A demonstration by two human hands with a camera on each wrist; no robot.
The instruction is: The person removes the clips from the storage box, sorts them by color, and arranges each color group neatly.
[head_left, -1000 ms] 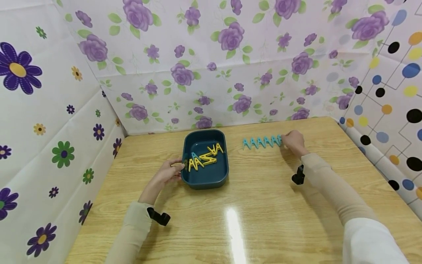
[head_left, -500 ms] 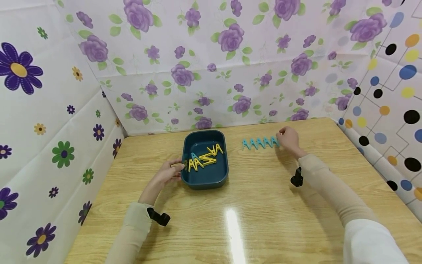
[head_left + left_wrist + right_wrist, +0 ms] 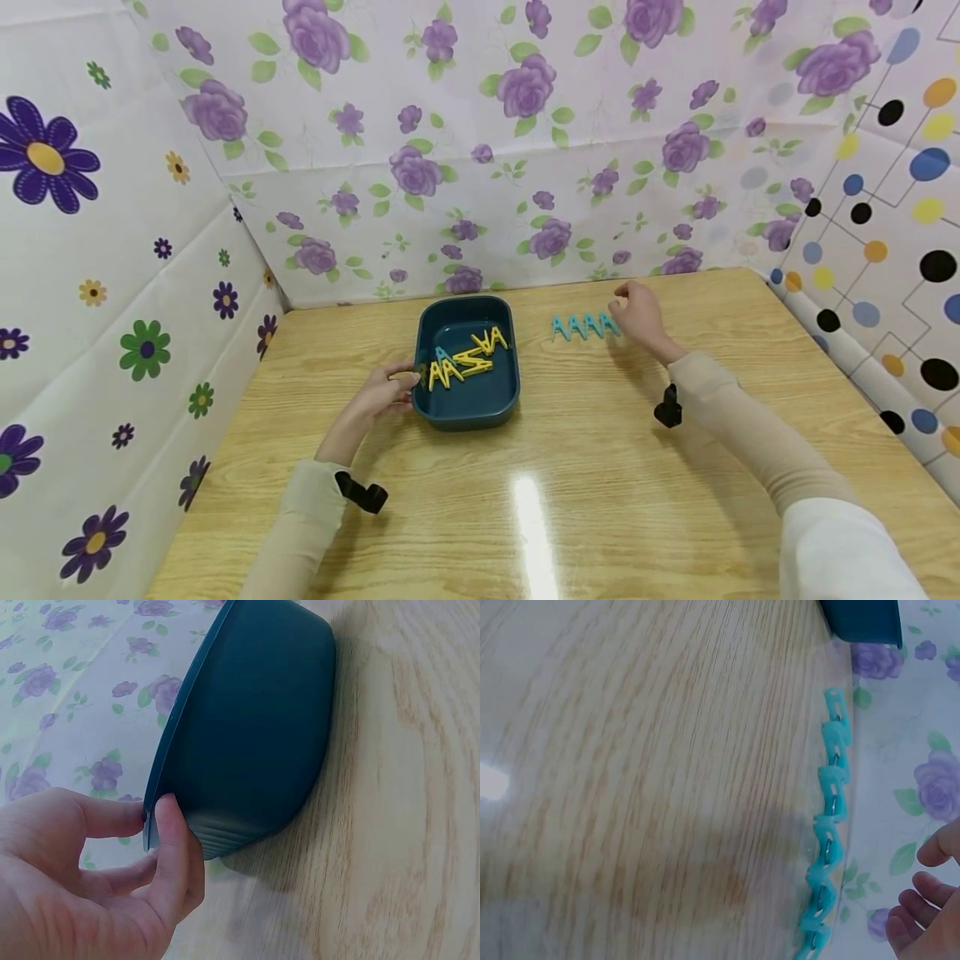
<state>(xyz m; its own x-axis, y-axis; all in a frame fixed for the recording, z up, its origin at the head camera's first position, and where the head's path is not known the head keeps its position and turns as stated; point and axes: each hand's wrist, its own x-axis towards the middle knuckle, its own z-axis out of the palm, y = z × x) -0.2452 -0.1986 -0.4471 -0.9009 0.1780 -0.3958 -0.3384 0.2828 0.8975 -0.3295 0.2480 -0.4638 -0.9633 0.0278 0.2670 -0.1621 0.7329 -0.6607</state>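
So the left hand (image 3: 378, 390) had the rim of a dark teal, rounded-rectangular plastic tub (image 3: 467, 422) pinched between thumb and fingers, over on the tub's left side. The left wrist view showed that grip pretty clearly, thumb on one face of the rim and fingertips against the other.

The tub sat on the table right about mid-frame. Inside it was a loose jumble of yellow plastic clothespins (image 3: 480, 364), strung diagonally from the left wall up toward the upper right corner, plus one light blue plastic clothespin (image 3: 440, 352) just above the yellow ones near the left.

To the right of the tub, well apart from it, was a row of turquoise-blue plastic clothespins (image 3: 585, 326) running sideways, side by side. The right hand (image 3: 639, 315) was at the right end of what showed of that row, blocking some pins in the head view. The right wrist view caught it at the lower right edge, fingers loosely curled, thumb apart, nothing gripped that I could see, with the row just beside it.

All of it was on a shiny light wood-grain table (image 3: 420, 517), with a white cloth printed with purple roses (image 3: 375, 125) across the top of the frame.
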